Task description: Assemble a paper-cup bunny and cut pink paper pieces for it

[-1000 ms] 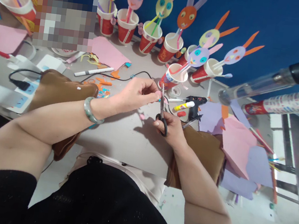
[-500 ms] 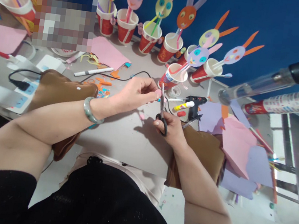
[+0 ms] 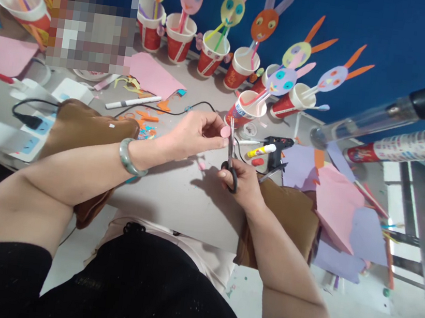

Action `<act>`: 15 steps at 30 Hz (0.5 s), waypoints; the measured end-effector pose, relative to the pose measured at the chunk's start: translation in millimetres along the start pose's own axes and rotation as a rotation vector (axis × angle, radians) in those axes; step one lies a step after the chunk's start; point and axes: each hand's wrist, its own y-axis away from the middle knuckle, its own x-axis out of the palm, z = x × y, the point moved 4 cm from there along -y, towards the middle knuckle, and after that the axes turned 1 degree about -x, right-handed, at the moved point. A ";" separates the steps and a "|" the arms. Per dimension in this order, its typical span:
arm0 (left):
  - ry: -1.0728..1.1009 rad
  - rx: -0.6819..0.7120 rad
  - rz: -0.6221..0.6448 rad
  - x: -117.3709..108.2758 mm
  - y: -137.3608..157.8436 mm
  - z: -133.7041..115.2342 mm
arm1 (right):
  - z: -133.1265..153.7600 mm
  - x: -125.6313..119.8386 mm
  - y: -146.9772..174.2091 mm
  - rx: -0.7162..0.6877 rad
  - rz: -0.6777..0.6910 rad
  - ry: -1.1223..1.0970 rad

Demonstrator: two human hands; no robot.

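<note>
Between the thumb and fingers of my left hand (image 3: 198,132) is a small rounded piece of pink paper (image 3: 225,131). My right hand (image 3: 244,182) is closed round the black handles of a pair of scissors (image 3: 231,153), whose blades point away from me, right beside the pink paper. Whether the blades touch it I cannot tell. Just beyond the hands stands a red paper cup (image 3: 237,114) with a purple paper rabbit face (image 3: 281,80) on straws. A pink scrap (image 3: 201,166) lies on the table below my left hand.
A row of red cups (image 3: 178,45) with paper rabbits lines the blue wall. Right of my hands lie a glue stick (image 3: 261,151) and a black glue gun (image 3: 276,152). Brown cushions (image 3: 286,221) flank the table front; coloured paper (image 3: 341,207) is at right, a white pen (image 3: 133,102) at left.
My left fingers have shifted slightly and the pink piece has turned, showing more of its rounded face. The scissors and my right hand stay nearly in place.
</note>
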 end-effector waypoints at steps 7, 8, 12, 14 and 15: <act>-0.074 -0.033 -0.018 -0.4 1.7 -3.9 | -1.6 0.3 -0.6 0.011 -0.015 0.006; -0.076 -0.033 -0.021 -0.5 1.7 -4.0 | -2.0 0.5 -0.7 0.011 -0.011 0.010; -0.076 -0.033 -0.028 -0.8 1.6 -3.2 | -3.0 0.5 -0.3 0.009 -0.010 0.012; -0.074 -0.032 -0.035 -1.0 1.6 -3.0 | -3.0 0.4 0.0 0.008 -0.009 0.013; -0.072 -0.030 -0.038 -1.1 1.6 -3.1 | -3.0 0.5 0.0 0.007 -0.010 0.014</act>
